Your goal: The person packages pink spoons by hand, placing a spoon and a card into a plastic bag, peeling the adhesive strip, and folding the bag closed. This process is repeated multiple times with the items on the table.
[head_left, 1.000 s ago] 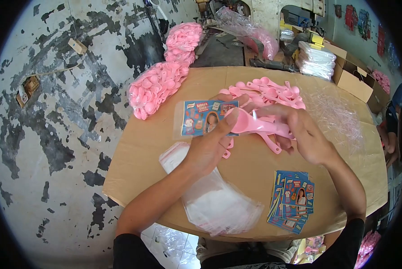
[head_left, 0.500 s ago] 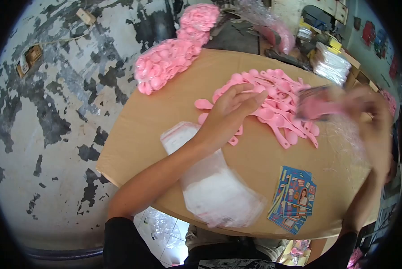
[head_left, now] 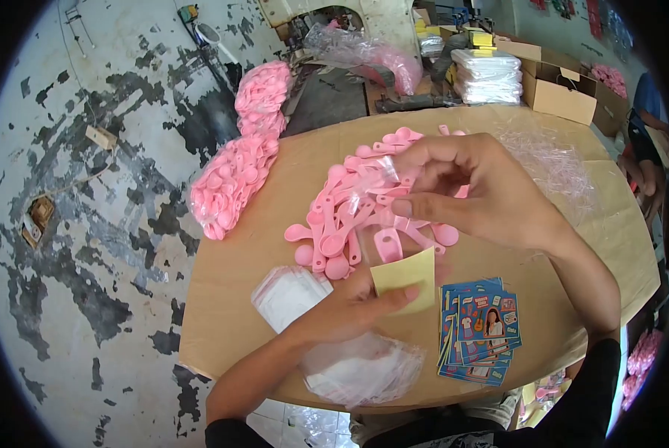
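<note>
My left hand (head_left: pixel 368 302) grips a clear plastic bag (head_left: pixel 359 200) with its thumb across a plain yellow card (head_left: pixel 405 276). A pink scoop (head_left: pixel 387 245) shows just above the card, seemingly in the same bag. My right hand (head_left: pixel 484 187) is curled at the bag's upper end, thumb and fingers around the clear film; the exact contact is hard to make out. Behind both hands spreads a heap of pink scoops (head_left: pixel 334 239). Under my left forearm lies a stack of clear bags (head_left: pixel 364 369), and printed blue cards (head_left: pixel 480 332) are fanned out to its right.
Bulging bags of pink scoops (head_left: pixel 234 179) stand at the table's left edge. Thin clear plastic strips (head_left: pixel 551 164) lie at the right. Beyond the brown table (head_left: pixel 596 246) are stacked clear packs (head_left: pixel 487 75) and an open carton (head_left: pixel 562 93). Another person (head_left: pixel 648 134) is at far right.
My right hand has come from the right to the middle, and the blurred item it carried now appears as the bag with card and scoop. My left hand has come down onto it. The view has shifted.
</note>
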A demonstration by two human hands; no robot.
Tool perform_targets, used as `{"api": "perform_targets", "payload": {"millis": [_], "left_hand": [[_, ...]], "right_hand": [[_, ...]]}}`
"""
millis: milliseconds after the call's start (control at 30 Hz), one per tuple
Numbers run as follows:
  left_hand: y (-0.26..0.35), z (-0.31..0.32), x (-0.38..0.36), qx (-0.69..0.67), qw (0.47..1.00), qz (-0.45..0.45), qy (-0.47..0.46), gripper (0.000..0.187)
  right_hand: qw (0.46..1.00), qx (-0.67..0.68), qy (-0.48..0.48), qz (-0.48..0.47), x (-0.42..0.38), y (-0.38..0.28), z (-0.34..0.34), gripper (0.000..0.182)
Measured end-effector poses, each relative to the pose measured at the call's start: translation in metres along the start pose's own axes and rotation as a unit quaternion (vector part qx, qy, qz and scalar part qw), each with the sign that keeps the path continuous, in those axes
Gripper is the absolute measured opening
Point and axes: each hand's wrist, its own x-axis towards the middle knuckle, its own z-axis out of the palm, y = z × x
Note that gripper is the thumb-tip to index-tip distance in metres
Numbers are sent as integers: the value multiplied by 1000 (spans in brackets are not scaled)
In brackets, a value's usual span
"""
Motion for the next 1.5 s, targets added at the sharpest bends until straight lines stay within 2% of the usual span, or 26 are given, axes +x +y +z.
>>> {"api": "perform_targets", "payload": {"millis": [67, 133, 200, 233, 333, 367, 433, 500, 633, 900, 1000, 1100, 1167, 1233, 1267, 1333, 1367, 1400, 1467, 1500], "left_hand": [[-1, -2, 4, 3, 998, 57, -1, 39], [1, -1, 5, -36, 995, 80, 49, 39], [9, -2, 3, -109, 981, 73, 144, 40], [7, -7, 2, -86, 981, 78, 158, 40], [-2, -16, -1, -24, 976, 87, 200, 39], [0, -13, 2, -5, 973, 89, 215, 39], [6, -5, 5, 36, 966, 98, 237, 39], [11, 4, 4, 78, 959, 104, 254, 39], [7, 4, 3, 89, 966, 90, 224, 40], [2, -3, 2, 153, 968, 70, 188, 37], [-5, -9, 3, 193, 963, 40, 184, 35], [7, -4, 1, 197, 963, -50, 179, 35], [-2, -9, 5, 259, 952, 21, 161, 36], [-5, -6, 2, 278, 950, 28, 138, 38], [-1, -1, -1, 267, 956, 2, 124, 38], [-4, 1, -1, 232, 965, 15, 122, 38], [-13, -1, 2, 209, 967, 53, 133, 38], [-19, -3, 4, 187, 967, 92, 147, 38], [-21, -5, 7, 107, 979, 69, 158, 35], [-21, -6, 7, 66, 983, 58, 162, 34]], "right_hand": [[1000, -5, -9, 28, 2, 8, -2, 22], [994, -45, -47, 86, 1, 7, -5, 18], [986, -87, -82, 118, 0, -2, -1, 14], [981, -109, -98, 127, -1, -6, 2, 13], [983, -182, 0, 33, 0, 5, 8, 15], [962, -267, 35, -50, 1, 10, 8, 16], [876, -423, 103, -209, 1, 17, 8, 18], [871, -423, 81, -237, 1, 17, 16, 20], [858, -438, 67, -258, 0, 26, 21, 19], [860, -465, 13, -211, -6, 27, 22, 15], [858, -469, -12, -210, -4, 30, 18, 15], [858, -466, -30, -216, -1, 31, 16, 17], [860, -462, -23, -216, -2, 32, 18, 18], [856, -468, 16, -221, 0, 33, 18, 19], [866, -455, 48, -201, 2, 34, 14, 20], [883, -427, 110, -162, 4, 34, 2, 21], [913, -372, 97, -134, 6, 27, -6, 20], [916, -369, 54, -150, 7, 19, -10, 19], [914, -361, -35, -182, 7, 8, -14, 19], [903, -389, -33, -178, 4, 2, -5, 19]]}}
